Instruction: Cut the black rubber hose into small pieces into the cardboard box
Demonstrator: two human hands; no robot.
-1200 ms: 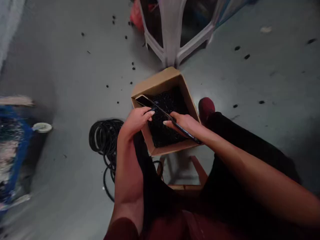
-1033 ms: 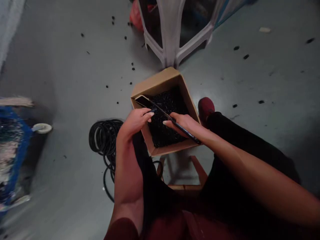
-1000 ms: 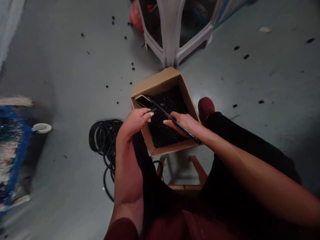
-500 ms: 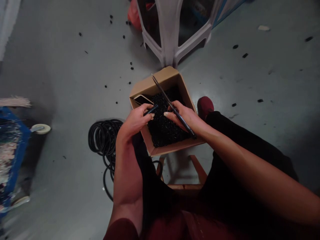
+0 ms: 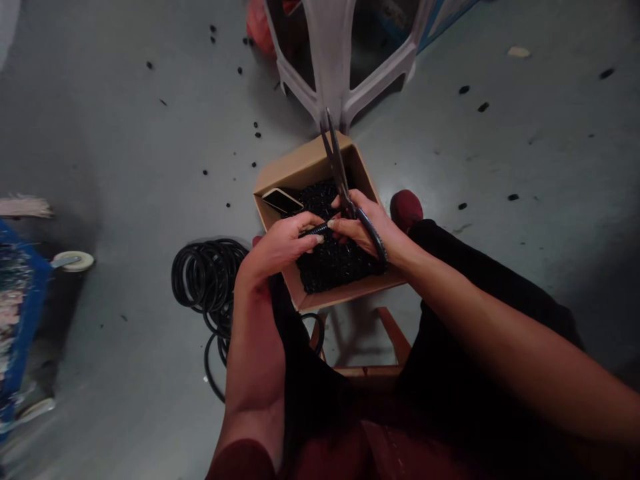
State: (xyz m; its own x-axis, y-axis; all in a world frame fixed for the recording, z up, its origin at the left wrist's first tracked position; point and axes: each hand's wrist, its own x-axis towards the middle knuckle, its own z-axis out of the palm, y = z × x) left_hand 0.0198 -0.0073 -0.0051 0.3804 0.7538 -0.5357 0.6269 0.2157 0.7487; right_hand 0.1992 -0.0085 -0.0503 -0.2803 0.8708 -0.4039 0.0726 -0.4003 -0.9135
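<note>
An open cardboard box [image 5: 310, 167] stands on the floor between my knees, filled with small black cut pieces [image 5: 333, 263]. My left hand [image 5: 280, 243] is closed on the end of a black ribbed hose [image 5: 315, 231] held over the box. My right hand [image 5: 363, 223] grips a pair of long scissors [image 5: 337, 170], blades pointing up and away, while its fingertips touch the hose end. A phone [image 5: 281, 199] leans in the box's left corner.
A coil of black hose [image 5: 205, 277] lies on the grey floor to the left. A white plastic stool [image 5: 340, 60] stands beyond the box. Black bits are scattered on the floor. A blue wheeled cart [image 5: 25, 300] is at the left edge. A wooden stool [image 5: 370, 370] is under me.
My right hand has swung the scissors from lying across the box to pointing upward. Both hands have come together at the hose end. The view has shifted slightly.
</note>
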